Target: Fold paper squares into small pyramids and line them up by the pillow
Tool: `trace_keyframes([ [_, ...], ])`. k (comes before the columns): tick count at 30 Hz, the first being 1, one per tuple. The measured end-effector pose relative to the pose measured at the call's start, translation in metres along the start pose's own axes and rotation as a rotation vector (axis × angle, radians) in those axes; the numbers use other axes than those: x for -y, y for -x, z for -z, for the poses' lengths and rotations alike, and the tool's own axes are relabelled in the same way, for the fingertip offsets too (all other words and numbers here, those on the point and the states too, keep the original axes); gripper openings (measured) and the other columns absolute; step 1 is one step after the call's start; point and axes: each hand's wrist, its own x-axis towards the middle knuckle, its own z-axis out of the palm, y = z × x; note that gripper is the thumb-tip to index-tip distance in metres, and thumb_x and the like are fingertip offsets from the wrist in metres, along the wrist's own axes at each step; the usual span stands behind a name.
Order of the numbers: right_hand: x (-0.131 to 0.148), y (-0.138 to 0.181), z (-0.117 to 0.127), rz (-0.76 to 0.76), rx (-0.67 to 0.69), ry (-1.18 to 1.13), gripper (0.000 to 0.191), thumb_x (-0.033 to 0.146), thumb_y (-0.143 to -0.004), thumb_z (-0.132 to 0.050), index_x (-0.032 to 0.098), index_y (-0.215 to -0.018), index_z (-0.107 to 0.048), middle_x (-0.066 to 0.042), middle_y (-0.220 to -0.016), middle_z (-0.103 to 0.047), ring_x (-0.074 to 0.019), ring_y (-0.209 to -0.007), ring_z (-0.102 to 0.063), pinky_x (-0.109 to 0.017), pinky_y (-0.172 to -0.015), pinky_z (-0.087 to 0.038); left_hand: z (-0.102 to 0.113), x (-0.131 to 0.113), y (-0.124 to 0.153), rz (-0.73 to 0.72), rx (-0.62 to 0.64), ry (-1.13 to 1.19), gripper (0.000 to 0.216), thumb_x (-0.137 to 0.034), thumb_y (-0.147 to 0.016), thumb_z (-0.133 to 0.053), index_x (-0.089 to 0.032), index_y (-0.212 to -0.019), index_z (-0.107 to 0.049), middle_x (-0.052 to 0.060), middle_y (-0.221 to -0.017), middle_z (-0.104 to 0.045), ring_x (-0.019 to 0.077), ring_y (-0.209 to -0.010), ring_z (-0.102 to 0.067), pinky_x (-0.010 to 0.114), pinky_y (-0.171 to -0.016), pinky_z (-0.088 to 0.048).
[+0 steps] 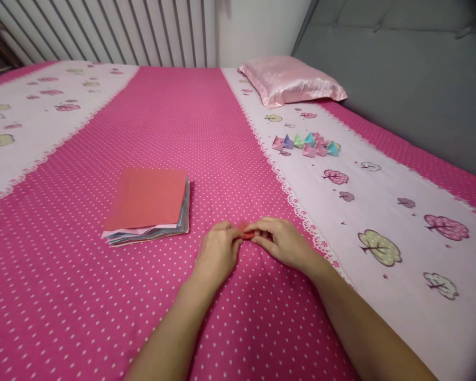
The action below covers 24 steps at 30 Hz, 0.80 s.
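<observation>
**No writing to read**

No text, label, brand, number or sign can be read in this view. The bed sheet under the hands carries only white dots and small printed trees. The small red paper, pinched between the left hand and the right hand, is plain. The paper stack, just beyond the left hand, has a plain red top sheet. The folded paper pieces, well beyond the right hand, are plain too.

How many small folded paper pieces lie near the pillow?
8 visible folded pieces, clustered on the white strip below the pink pillow; overlap may hide more. The left hand and right hand pinch red paper.
</observation>
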Motion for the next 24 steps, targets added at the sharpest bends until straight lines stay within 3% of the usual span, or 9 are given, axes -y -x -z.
trace_keyframes([
  [4, 0.002, -0.001, -0.002, -0.001, 0.02, 0.036, 0.021, 0.023, -0.087, -0.052, 0.027, -0.098, -0.069, -0.003, -0.085, -0.065, -0.0158, -0.077, -0.057, -0.027, -0.068, -0.042, 0.002, 0.0, 0.0, 0.063, -0.017, -0.007, 0.017, -0.015, -0.08, -0.054, -0.017, -0.083, -0.071, 0.006, -0.076, -0.064, 0.0165, -0.07, -0.056, 0.026, -0.066, -0.04],
  [11, 0.002, -0.006, -0.007, -0.117, -0.039, 0.024, 0.021, 0.029, -0.086, -0.051, 0.021, -0.084, -0.07, -0.002, -0.073, -0.06, -0.0135, -0.064, -0.052, -0.025, -0.059, -0.038, 0.009, -0.003, 0.0, 0.283, -0.034, 0.023, 0.018, -0.025, -0.078, -0.057, -0.015, -0.073, -0.07, 0.007, -0.069, -0.068, 0.0176, -0.061, -0.057, 0.026, -0.057, -0.034],
  [24, -0.001, -0.011, -0.02, -0.208, -0.108, 0.161, 0.023, 0.033, -0.086, -0.05, 0.019, -0.07, -0.06, 0.0, -0.071, -0.059, -0.012, -0.059, -0.048, -0.023, -0.053, -0.029, 0.003, -0.007, -0.006, 0.425, -0.05, -0.066, 0.022, -0.027, -0.077, -0.052, -0.016, -0.066, -0.067, 0.008, -0.066, -0.068, 0.0178, -0.06, -0.058, 0.026, -0.055, -0.032],
])
